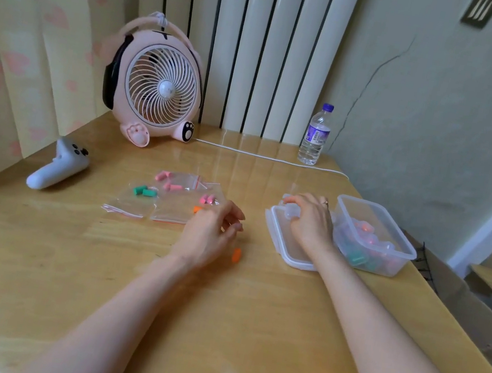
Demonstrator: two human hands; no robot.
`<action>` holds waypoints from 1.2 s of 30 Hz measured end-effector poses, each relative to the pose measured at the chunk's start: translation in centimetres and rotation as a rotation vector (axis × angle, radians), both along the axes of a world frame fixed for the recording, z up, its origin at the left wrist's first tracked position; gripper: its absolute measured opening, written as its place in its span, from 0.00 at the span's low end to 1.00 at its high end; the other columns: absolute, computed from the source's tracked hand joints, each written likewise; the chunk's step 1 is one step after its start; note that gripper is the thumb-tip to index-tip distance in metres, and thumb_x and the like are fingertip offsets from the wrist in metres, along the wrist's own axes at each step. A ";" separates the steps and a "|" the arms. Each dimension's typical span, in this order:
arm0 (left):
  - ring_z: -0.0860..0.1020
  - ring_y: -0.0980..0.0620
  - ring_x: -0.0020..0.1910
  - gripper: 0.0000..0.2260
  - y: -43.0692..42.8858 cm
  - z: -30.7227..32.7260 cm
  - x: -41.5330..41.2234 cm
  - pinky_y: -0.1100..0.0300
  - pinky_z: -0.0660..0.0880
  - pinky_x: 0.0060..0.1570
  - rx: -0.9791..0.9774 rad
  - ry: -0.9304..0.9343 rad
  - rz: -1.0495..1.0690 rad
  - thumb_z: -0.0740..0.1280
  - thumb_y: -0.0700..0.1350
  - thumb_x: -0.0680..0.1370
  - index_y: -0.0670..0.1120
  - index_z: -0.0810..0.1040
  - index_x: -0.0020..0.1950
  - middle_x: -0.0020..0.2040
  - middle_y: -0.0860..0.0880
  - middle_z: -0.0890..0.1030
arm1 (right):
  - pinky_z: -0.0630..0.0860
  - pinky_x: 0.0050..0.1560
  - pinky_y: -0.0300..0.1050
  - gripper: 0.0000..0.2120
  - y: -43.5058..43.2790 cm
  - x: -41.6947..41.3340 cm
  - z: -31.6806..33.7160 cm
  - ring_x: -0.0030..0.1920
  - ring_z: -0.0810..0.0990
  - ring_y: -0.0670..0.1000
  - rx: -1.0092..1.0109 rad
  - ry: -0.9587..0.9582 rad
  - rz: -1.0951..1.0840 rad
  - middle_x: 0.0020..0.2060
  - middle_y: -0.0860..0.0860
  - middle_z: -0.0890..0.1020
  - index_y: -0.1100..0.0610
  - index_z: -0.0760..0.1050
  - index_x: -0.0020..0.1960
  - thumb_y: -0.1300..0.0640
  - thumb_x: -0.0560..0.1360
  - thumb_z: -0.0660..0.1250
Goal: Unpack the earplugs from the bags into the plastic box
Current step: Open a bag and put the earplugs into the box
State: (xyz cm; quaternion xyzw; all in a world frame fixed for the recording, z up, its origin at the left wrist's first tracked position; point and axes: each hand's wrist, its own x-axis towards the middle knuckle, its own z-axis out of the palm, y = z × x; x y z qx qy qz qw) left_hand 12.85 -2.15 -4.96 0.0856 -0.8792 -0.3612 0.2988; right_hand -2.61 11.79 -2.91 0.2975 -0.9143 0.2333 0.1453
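Earplugs are pink, green and orange, bags clear, fan pink, curtain cream with pink hearts

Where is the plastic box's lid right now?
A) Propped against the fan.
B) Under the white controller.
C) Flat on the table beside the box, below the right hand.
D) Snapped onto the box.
C: the lid lies flat on the table just left of the open plastic box, with the right hand over it.
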 end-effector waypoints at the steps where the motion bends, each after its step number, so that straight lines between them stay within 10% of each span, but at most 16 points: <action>1: 0.80 0.51 0.42 0.05 0.0 0.0 0.0 0.52 0.76 0.46 0.005 0.005 0.003 0.65 0.38 0.75 0.46 0.76 0.49 0.39 0.54 0.81 | 0.66 0.60 0.45 0.23 -0.1 -0.5 0.0 0.63 0.66 0.55 -0.004 0.039 0.011 0.63 0.49 0.75 0.53 0.76 0.62 0.70 0.71 0.60; 8: 0.80 0.54 0.39 0.08 0.2 0.3 0.0 0.58 0.75 0.44 0.003 0.037 0.009 0.65 0.37 0.75 0.51 0.74 0.45 0.37 0.55 0.81 | 0.47 0.73 0.59 0.21 -2.2 -3.3 0.5 0.69 0.65 0.59 0.309 -0.099 -0.071 0.67 0.56 0.71 0.47 0.66 0.71 0.52 0.78 0.61; 14: 0.77 0.62 0.36 0.07 0.0 0.5 0.2 0.61 0.74 0.40 0.033 0.076 0.012 0.64 0.35 0.75 0.47 0.76 0.45 0.36 0.54 0.81 | 0.38 0.72 0.66 0.13 -2.9 -2.8 -0.5 0.61 0.72 0.59 0.273 0.079 -0.128 0.56 0.55 0.78 0.49 0.74 0.59 0.61 0.76 0.61; 18: 0.78 0.57 0.38 0.06 -0.1 0.4 -0.1 0.57 0.75 0.44 0.057 0.063 0.009 0.65 0.35 0.75 0.45 0.76 0.47 0.37 0.53 0.81 | 0.57 0.70 0.58 0.09 -2.6 -1.4 0.3 0.55 0.77 0.59 -0.037 0.088 -0.104 0.51 0.54 0.81 0.51 0.75 0.54 0.57 0.75 0.63; 23: 0.77 0.51 0.44 0.15 0.0 -0.1 -0.4 0.52 0.76 0.47 0.061 0.080 -0.018 0.70 0.39 0.73 0.43 0.72 0.58 0.50 0.50 0.77 | 0.79 0.50 0.53 0.05 -2.5 4.4 3.3 0.40 0.82 0.53 -0.742 -0.457 0.123 0.43 0.54 0.83 0.54 0.73 0.43 0.57 0.72 0.70; 27: 0.74 0.54 0.47 0.26 0.3 -0.3 -0.2 0.60 0.73 0.45 -0.039 0.177 0.033 0.74 0.47 0.70 0.41 0.69 0.63 0.57 0.48 0.70 | 0.80 0.45 0.47 0.06 -2.7 8.2 3.3 0.38 0.82 0.54 -0.825 -0.846 0.254 0.45 0.60 0.79 0.60 0.70 0.47 0.69 0.74 0.64; 36: 0.75 0.50 0.42 0.13 -0.6 -0.2 -0.2 0.55 0.74 0.41 0.025 0.288 0.120 0.73 0.40 0.69 0.43 0.72 0.48 0.45 0.47 0.76 | 0.78 0.49 0.50 0.08 -3.5 10.3 0.7 0.39 0.79 0.51 -0.914 -1.054 0.352 0.40 0.58 0.78 0.59 0.69 0.45 0.64 0.74 0.69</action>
